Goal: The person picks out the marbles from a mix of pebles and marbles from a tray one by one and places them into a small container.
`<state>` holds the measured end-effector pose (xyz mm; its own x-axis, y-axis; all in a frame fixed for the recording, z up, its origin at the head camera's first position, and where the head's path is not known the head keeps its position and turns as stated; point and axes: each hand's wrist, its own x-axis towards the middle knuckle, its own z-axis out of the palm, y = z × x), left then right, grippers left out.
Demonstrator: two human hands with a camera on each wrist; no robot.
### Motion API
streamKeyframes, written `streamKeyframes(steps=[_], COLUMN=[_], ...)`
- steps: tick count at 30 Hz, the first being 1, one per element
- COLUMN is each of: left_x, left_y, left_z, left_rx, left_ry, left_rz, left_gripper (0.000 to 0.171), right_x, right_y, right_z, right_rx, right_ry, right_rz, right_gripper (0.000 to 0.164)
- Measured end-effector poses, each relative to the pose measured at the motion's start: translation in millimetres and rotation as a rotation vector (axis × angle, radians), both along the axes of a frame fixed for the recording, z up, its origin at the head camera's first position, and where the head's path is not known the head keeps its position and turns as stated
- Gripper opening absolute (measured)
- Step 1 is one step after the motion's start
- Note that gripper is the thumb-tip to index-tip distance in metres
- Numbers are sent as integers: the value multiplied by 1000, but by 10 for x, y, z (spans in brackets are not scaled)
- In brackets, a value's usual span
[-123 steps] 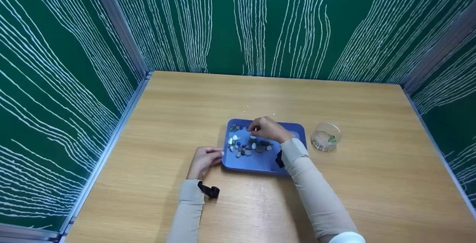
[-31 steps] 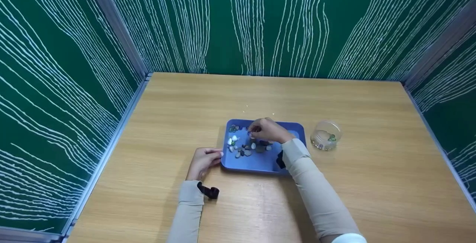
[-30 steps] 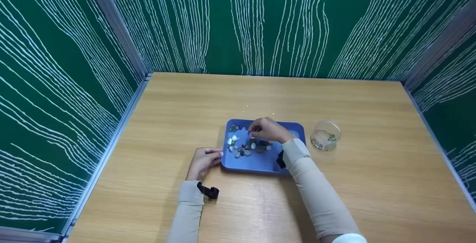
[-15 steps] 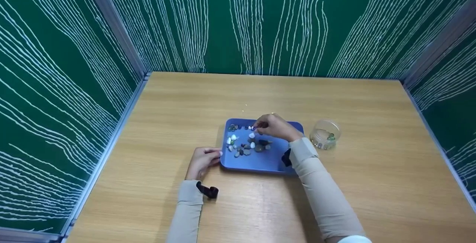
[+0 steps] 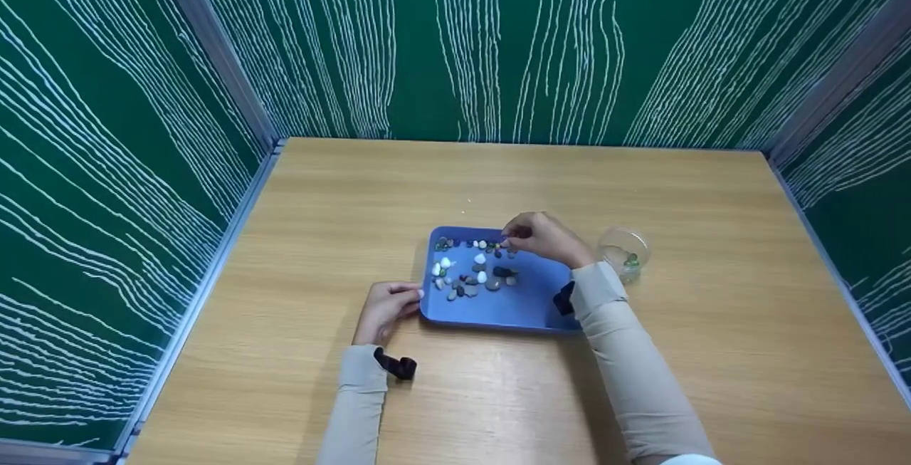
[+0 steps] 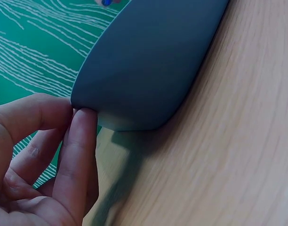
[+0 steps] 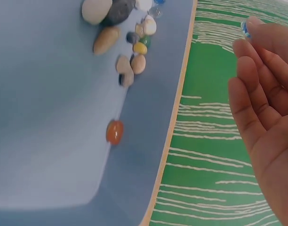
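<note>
My left hand point(image 5: 388, 308) pinches the left rim of a shallow blue tray point(image 5: 527, 301); in the left wrist view its thumb and fingers grip the tray wall point(image 6: 139, 61). Over the tray's far side, my right hand point(image 5: 546, 238) holds a small blue-and-white glassy bead point(image 7: 244, 30) between thumb and index finger, the other fingers loosely curved. White, grey and dark pebbles point(image 5: 493, 284) lie scattered across the left and middle of the tray. Along the far wall runs a row of small coloured stones point(image 5: 482, 245). An orange-red stone point(image 7: 115, 132) sits apart from the others in the right wrist view.
To the right of the tray stands a round clear container point(image 5: 644, 248) with green pieces point(image 5: 631, 260) inside, partly behind my right wrist. Tiny white specks point(image 5: 464, 212) lie on the wooden table point(image 5: 470, 408) beyond the tray. Green panels point(image 5: 420, 45) with white lines enclose the table.
My right hand has moved right along the tray's far side, uncovering pebbles and the far row of small stones. My left hand keeps its hold on the rim.
</note>
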<state>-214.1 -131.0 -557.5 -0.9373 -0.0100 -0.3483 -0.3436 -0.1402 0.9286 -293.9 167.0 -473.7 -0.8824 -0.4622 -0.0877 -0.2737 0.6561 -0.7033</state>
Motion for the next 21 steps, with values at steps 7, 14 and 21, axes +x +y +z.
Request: streamKeyframes(steps=[7, 14, 21], left_x=[13, 14, 18], left_y=[-2, 6, 8], left_z=[16, 32, 35], left_rx=[-3, -3, -18], left_ry=[-5, -16, -15], left_rz=[3, 10, 9], left_gripper=[26, 23, 23], right_x=[2, 28, 60], right_y=[159, 330, 536], right_z=[26, 49, 43], right_rx=[-4, -29, -12], right_ry=[-28, -53, -26], right_rz=[-47, -92, -139], right_gripper=[16, 18, 21])
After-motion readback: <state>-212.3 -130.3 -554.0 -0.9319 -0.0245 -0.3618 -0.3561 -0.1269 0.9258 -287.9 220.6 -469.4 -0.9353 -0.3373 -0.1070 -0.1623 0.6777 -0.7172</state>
